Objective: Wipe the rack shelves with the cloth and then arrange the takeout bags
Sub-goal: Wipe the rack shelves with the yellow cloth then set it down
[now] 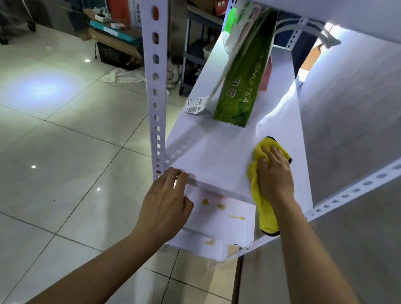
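The right hand (275,171) presses the yellow cloth (263,183) flat on the middle shelf (213,158), the left hand (165,197) maybe grips its edge, and a long swipe could topple the green bag (244,77) above.

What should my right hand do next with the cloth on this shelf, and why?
Probably sweep the yellow cloth leftward across the shelf. The right hand presses it near the shelf's right side, leaving the bare stretch toward the left hand at the front edge uncovered. The green bag stands farther back, out of that path.
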